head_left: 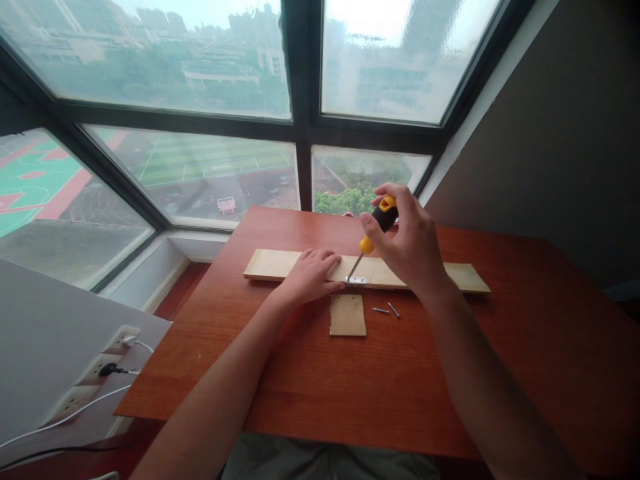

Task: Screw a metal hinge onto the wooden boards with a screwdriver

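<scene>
My right hand is closed around the yellow and black handle of a screwdriver, which slants down to the left. Its tip meets the left end of a small metal hinge at the near edge of a long pale wooden board. Flat on that board, just left of the hinge, rests my left hand with fingers stretched out and the thumb near the hinge. A small square wooden piece lies in front of the board. To its right are two loose screws.
The reddish-brown table reaches to a large window with dark frames. Low on the left wall are power sockets with plugs and cables. A grey wall stands on the right.
</scene>
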A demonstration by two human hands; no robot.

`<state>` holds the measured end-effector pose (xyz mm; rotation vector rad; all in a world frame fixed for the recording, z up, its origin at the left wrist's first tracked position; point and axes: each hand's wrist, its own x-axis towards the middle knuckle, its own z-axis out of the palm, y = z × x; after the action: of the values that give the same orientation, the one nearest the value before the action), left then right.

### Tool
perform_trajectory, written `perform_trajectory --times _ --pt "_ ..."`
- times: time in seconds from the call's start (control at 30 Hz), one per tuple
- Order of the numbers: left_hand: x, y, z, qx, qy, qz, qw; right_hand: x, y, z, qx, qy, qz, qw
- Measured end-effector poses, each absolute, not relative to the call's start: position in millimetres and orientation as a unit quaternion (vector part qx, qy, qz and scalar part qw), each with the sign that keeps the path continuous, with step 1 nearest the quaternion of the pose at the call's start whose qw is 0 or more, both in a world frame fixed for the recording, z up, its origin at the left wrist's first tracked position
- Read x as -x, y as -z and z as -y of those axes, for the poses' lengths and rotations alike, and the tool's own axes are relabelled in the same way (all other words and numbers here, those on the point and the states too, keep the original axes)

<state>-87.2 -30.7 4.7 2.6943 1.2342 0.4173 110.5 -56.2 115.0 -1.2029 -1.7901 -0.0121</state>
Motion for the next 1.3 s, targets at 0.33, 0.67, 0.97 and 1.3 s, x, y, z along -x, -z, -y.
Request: perform_trajectory --times 0.33,0.67,0.97,1.3 --pt "86 -7 31 -0.895 -0.139 -0.415 0.083 -109 -113 58 0.442 -0.092 0.736 0.505" --pt "88 -5 31 -0.898 -0.134 -0.410 0.081 -120 -124 63 0.445 -0.105 0.728 0.511" --pt "87 -6 31 -0.899 -0.132 -0.411 0.080 -127 -123 58 0.486 -0.064 0.733 0.472" --pt "88 -5 31 -0.900 -0.131 -0.407 0.080 -125 -122 58 0.481 -0.070 0.735 0.472"
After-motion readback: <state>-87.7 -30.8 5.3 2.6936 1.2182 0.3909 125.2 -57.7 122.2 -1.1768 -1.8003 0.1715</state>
